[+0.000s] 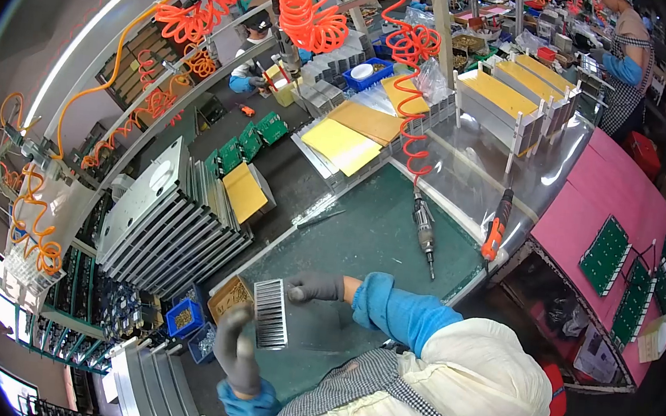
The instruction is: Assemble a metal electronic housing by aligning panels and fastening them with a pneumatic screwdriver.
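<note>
A silver finned metal heat sink [271, 313] stands in front of me on the green work mat [380, 221], with a dark grey flat surface beside its right edge. My right hand [316, 287], in a grey glove, is closed at the heat sink's upper right corner. Its fingertips are partly hidden. To the left of the heat sink is my left hand [238, 351], also gloved, with thumb and fingers apart and nothing seen in them. A small cardboard box [229, 299] of small brass-coloured parts sits just beyond it.
A pistol-shaped air screwdriver [424, 232] on a red coiled hose and an orange-black power screwdriver [498, 225] lie at the right. Left stands a stack of metal panels [177, 220], beside a blue bin [184, 317] of screws. Green circuit boards [606, 254] rest on a pink surface.
</note>
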`<action>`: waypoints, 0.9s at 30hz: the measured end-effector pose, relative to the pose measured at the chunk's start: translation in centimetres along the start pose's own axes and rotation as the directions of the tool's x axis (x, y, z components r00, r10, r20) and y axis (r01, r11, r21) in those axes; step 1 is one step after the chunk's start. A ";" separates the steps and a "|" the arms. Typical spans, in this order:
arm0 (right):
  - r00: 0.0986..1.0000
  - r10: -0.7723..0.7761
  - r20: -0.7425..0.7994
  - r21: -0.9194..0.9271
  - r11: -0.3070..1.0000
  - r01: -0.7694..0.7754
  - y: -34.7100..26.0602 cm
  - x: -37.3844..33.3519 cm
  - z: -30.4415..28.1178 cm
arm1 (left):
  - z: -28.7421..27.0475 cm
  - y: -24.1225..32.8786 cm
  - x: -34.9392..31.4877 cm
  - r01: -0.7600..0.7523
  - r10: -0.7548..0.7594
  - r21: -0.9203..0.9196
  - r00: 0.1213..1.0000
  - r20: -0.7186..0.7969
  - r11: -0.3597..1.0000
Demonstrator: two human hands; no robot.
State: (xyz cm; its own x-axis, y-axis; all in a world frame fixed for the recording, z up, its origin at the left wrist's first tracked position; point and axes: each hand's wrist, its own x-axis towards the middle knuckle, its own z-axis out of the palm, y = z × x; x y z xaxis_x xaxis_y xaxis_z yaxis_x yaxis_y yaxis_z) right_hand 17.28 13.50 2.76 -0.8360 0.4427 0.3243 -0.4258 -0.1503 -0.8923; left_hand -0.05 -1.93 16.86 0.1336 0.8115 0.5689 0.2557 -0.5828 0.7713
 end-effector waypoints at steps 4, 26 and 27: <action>0.996 0.046 -0.080 0.027 0.999 -0.044 -0.4 -0.9 0.6 | 0.6 -0.3 4.8 0.073 -0.167 0.386 0.962 0.217 0.920; -0.104 -0.347 -0.932 0.050 0.161 -0.986 -1.0 -21.6 -13.6 | 2.7 -2.0 5.6 0.123 -0.312 0.479 0.888 0.338 0.869; -0.131 -0.281 -0.951 0.085 0.173 -0.981 -1.0 -21.2 -13.5 | 2.6 -1.9 5.5 0.152 -0.330 0.463 0.884 0.332 0.873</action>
State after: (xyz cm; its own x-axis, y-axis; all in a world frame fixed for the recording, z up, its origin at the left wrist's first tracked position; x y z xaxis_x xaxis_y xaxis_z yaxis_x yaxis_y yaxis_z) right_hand 40.06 16.17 -7.43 0.5585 0.8245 -0.0910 0.7176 -0.5353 -0.4456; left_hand 2.72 3.78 17.77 0.3519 0.9234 0.1532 0.6867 -0.3659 0.6282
